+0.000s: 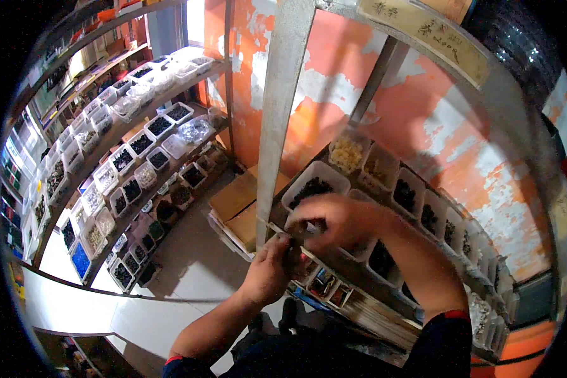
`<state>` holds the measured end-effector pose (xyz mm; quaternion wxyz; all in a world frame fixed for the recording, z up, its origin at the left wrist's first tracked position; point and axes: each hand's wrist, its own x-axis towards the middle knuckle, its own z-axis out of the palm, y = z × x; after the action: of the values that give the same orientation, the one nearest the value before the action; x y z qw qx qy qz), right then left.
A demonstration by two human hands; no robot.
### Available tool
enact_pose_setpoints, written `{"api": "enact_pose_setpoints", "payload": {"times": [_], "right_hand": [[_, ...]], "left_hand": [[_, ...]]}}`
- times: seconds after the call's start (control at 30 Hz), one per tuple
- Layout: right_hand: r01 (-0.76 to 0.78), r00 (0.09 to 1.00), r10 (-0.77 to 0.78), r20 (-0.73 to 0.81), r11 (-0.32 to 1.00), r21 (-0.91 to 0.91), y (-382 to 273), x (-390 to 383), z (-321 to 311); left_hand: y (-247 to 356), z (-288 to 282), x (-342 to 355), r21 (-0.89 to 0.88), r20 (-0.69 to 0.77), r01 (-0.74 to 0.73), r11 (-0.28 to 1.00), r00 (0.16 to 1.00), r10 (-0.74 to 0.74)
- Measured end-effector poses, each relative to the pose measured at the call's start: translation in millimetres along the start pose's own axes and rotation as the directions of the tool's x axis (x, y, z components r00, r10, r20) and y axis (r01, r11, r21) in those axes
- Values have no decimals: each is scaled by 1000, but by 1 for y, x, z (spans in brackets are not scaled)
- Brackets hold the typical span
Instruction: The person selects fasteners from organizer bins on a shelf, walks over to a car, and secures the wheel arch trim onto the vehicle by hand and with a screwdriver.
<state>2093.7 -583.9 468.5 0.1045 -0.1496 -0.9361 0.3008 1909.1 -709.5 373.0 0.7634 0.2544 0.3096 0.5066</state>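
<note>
Below a clear bin of black parts (312,188) on the shelf, my right hand (324,222) is curled with fingertips drawn together over something dark that I cannot make out. My left hand (268,268) is just below and to its left, fingers closed round a small dark item, also too obscured to name; the two hands nearly meet. Beside them stand more plastic bins, one with pale yellow pieces (348,152) and several with black pieces (406,192). Under the hands, a lower level holds small open boxes (324,280).
A metal post (283,94) rises before a peeling orange wall (334,57). Curved-looking racks of small bins (126,157) fill the left. Cardboard (233,208) lies beside the post, over a tiled floor (201,271) where my feet show. A labelled beam (466,60) crosses the upper right.
</note>
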Motion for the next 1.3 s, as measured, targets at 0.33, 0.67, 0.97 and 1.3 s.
{"api": "enact_pose_setpoints", "payload": {"times": [0.33, 0.67, 0.97, 1.3], "right_hand": [[-652, 752, 633, -181, 678, -339, 46, 30, 23], [-535, 842, 478, -250, 797, -278, 88, 18, 32], [-252, 890, 233, -393, 968, 4, 0, 7, 6], [-370, 927, 361, -105, 925, -82, -58, -2, 35]], "left_hand": [[-23, -41, -12, -275, -57, 95, 957, 992, -115], [-30, -53, -6, -302, 57, 161, 940, 987, -150], [-13, -33, -4, -233, -50, 124, 964, 989, -139], [-23, -21, -10, -157, -156, 143, 977, 973, -168]]}}
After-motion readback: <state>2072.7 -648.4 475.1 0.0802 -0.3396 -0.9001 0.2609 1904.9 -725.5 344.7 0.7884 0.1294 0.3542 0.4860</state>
